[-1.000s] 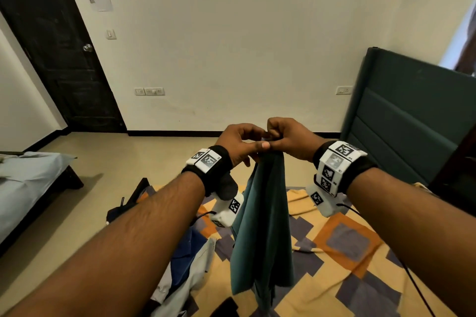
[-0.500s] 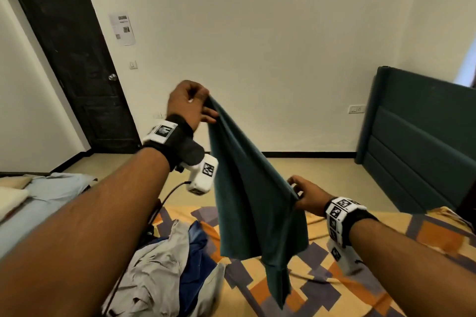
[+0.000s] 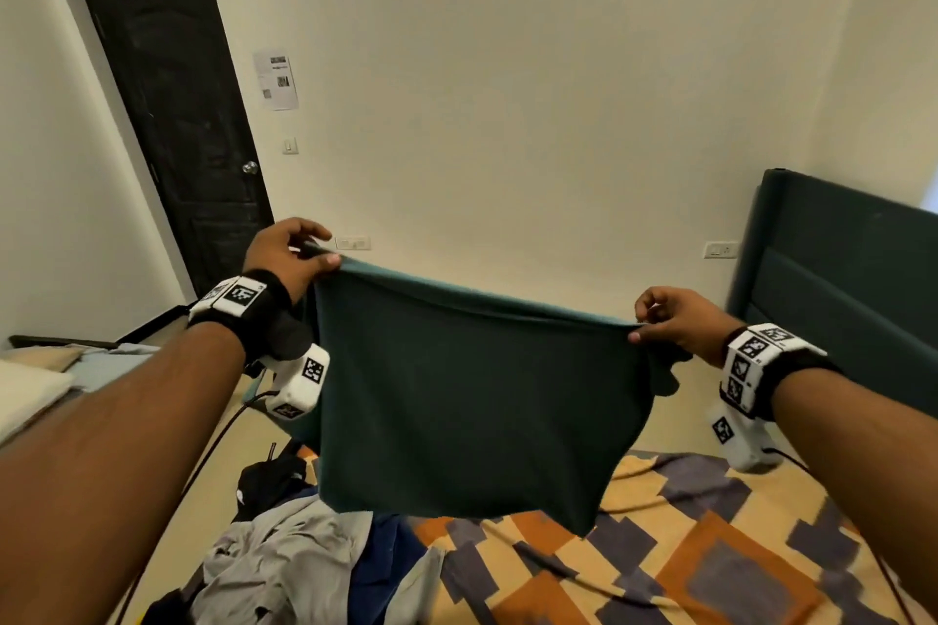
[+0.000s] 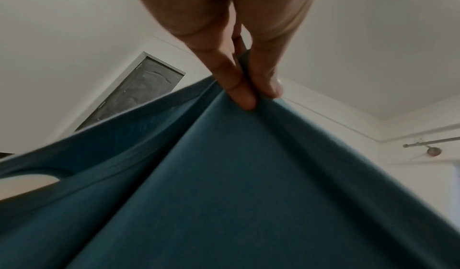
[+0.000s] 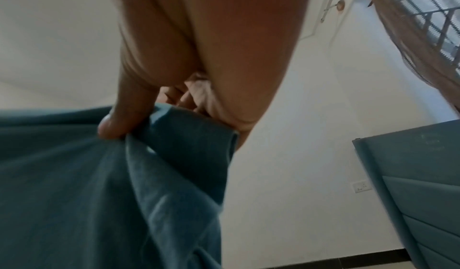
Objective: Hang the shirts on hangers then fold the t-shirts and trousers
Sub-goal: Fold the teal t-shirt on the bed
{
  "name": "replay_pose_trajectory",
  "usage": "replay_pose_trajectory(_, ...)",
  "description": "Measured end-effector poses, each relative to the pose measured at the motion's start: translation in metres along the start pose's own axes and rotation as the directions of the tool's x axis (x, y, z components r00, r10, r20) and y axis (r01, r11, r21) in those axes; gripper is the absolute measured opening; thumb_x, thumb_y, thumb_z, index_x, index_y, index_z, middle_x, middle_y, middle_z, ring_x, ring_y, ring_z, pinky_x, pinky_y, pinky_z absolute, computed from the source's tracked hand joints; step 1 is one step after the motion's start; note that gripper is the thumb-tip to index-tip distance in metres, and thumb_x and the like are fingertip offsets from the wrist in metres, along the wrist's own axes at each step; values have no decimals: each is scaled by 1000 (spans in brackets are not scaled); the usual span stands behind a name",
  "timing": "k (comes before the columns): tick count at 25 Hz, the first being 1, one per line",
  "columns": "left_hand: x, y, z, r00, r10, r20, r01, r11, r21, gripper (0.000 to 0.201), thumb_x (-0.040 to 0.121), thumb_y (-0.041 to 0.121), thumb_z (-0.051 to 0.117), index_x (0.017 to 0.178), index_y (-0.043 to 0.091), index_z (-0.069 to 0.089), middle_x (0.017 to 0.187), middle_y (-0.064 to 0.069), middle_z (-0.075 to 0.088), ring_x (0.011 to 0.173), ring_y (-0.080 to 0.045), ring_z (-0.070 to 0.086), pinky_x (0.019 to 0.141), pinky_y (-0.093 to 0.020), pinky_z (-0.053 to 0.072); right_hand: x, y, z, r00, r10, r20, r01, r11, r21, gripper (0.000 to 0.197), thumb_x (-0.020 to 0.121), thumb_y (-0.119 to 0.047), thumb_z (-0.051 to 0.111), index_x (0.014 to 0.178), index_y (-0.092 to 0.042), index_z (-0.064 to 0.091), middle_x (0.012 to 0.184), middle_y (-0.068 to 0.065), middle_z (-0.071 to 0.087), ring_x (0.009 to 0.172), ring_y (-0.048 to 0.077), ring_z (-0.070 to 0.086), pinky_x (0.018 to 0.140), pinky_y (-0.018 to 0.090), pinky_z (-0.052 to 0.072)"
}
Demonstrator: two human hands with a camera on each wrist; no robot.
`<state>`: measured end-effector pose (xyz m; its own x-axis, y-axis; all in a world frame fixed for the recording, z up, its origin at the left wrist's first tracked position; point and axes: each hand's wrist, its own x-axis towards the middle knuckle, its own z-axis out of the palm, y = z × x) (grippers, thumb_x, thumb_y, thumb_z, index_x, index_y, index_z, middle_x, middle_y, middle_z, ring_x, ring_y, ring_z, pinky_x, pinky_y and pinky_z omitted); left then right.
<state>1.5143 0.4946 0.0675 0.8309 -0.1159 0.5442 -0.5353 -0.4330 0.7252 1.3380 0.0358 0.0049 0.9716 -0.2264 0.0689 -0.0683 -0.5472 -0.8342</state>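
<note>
- Head view: my left hand [image 3: 284,255] pinched one top corner of the teal t-shirt [image 3: 472,401], my right hand [image 3: 677,320] pinched the other.
- It hung spread between them, above the patterned bedcover [image 3: 710,558].
- A clothes heap [image 3: 284,558] lay at the bedcover's left edge.

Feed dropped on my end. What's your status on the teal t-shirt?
Left hand and right hand each pinch a top corner. Teal t-shirt spread out, hanging above the patterned bed. Clothes pile lies lower left, not blocking.
</note>
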Motion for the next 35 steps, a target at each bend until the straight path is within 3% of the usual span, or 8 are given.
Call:
replay_pose_trajectory(9,-25,-47,4,946,-325,8,324,939,-119,10,81,9,74,82,0,68,51,-11,62,39,-16,59,45,-24,54,16,-31,-29,992,-113,61,126,955,-270,30,86,6,62,68,-16,51,67,5,58,69,25,51,69,36,43)
replay_pose_trajectory(13,-27,-44,10,926,-376,23,368,889,-272,11,91,10,62,89,1,55,72,-19,59,37,-15,60,36,-25,51,12,-44,-18,981,-189,48,192,899,-394,36,88,9,50,82,-19,73,93,2,69,90,17,61,87,30,44)
replay_pose_trajectory(15,-27,-38,12,932,-362,22,351,884,-307,13,94,7,57,82,8,51,73,-19,55,36,-15,60,36,-26,51,8,-48,-13,979,-189,80,205,893,-400,13,88,-8,65,95,-17,72,99,-3,66,93,12,59,87,27,41)
replay_pose_trajectory(17,-25,-35,12,945,-327,20,316,893,-321,16,93,3,56,81,12,51,72,-20,55,38,-16,61,38,-27,53,7,-45,-12,980,-169,101,197,851,-487,29,78,-14,78,102,-19,63,100,-6,60,91,12,55,82,27,42)
replay_pose_trajectory(21,-24,-36,9,960,-279,27,275,919,-283,16,89,-4,60,80,9,58,70,-16,59,43,-13,62,46,-23,55,11,-38,-19,978,-208,10,179,814,-552,27,74,-11,80,82,-28,59,87,-5,60,80,19,56,66,22,42)
replay_pose_trajectory(29,-29,-34,7,944,-329,-14,319,924,-211,9,93,11,59,88,4,57,71,-16,59,34,-12,57,32,-22,47,16,-24,-16,919,-393,-10,301,720,-626,14,83,-17,72,97,-15,77,98,0,53,94,19,50,83,29,38)
replay_pose_trajectory(32,-29,-31,8,945,-325,-33,314,931,-187,16,95,21,56,85,9,56,70,-16,59,35,-15,58,31,-23,46,18,-20,-5,922,-366,-123,207,737,-643,18,91,-17,64,104,-14,75,96,10,59,89,24,54,79,31,39)
replay_pose_trajectory(35,-30,-21,14,954,-298,-35,284,935,-213,19,98,26,51,83,14,52,70,-16,56,36,-15,59,30,-23,44,18,-10,12,972,-80,-221,-62,819,-570,18,100,-26,42,99,-19,59,94,18,66,78,32,65,71,36,51)
